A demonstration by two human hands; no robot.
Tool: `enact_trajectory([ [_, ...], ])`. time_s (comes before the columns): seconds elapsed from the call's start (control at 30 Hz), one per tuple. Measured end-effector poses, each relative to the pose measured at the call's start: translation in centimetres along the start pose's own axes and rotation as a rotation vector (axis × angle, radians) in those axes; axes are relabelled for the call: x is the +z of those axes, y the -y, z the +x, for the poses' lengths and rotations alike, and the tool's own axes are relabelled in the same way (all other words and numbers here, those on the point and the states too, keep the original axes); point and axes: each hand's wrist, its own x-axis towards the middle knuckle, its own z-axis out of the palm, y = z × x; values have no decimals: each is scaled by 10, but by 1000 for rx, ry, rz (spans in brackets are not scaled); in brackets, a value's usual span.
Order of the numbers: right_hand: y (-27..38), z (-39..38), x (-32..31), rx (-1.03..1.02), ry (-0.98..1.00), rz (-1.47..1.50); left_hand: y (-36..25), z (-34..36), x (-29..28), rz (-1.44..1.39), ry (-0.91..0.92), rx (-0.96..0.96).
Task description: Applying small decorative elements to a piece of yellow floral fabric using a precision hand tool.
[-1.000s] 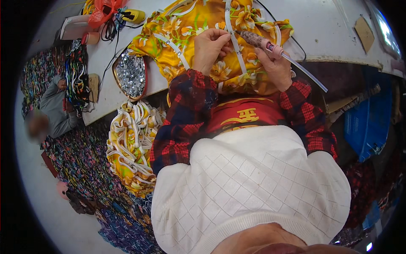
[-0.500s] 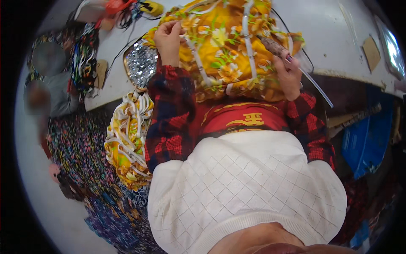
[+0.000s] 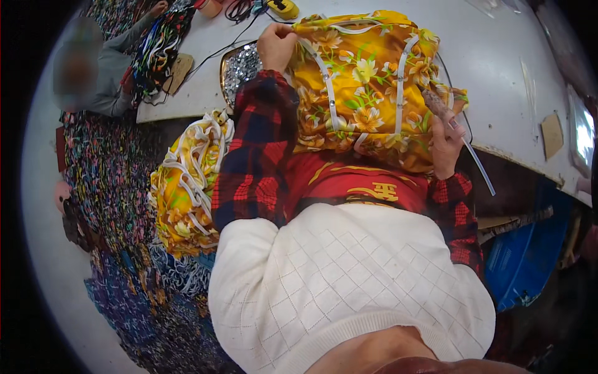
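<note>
Yellow flowered fabric (image 3: 367,93) with white strips is spread over the table edge and my lap; small shiny dots sit along the strips. My left hand (image 3: 277,48) is at the fabric's upper left corner, its thumb and fingertips pinched together. What lies between them is too small to make out. In my right hand (image 3: 445,140), by the fabric's right side, is a glue gun (image 3: 439,107) with a mottled, crusted body. Its tip points at the cloth, and a clear glue stick (image 3: 481,167) juts out behind. A tray (image 3: 222,70) of silver glittering pieces (image 3: 245,73) stands beside my left wrist.
A heap of the same flowered fabric (image 3: 190,187) lies left of my arm, over piles of multicoloured cloth (image 3: 106,174). A person in grey (image 3: 115,78) is at the left by bundled cords (image 3: 162,53). A blue bin (image 3: 523,249) stands lower right. Cables cross the white table (image 3: 498,75).
My view has shifted, so the table and fabric appear further right. The pinched left hand has come to the fabric's upper left corner. The right hand still holds the glue gun.
</note>
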Motion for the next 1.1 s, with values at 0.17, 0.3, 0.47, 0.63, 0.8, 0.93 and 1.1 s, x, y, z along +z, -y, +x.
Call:
enact_trajectory([
  [0.17, 11, -3, 3, -47, 9, 60, -44, -13, -78, -723, 167, -300],
  [0.3, 8, -2, 7, -99, -42, 86, -95, -39, -206, -914, -36, -216],
  [0.47, 4, -5, 10, 122, -42, 21, -127, -115, -407, -708, -557, 31],
  [0.63, 16, -19, 21, -34, 48, 102, -81, -202, -555, -371, -1014, -27],
  [0.8, 30, -33, 40, -24, 79, 60, 40, -315, -583, -69, -1330, -540],
  [0.93, 25, -37, 45, -34, 110, 58, 75, -341, -519, -3, -1233, -621],
  [1.1, 13, -14, 40, 25, 243, -64, -20, -257, -402, -288, -812, -155],
])
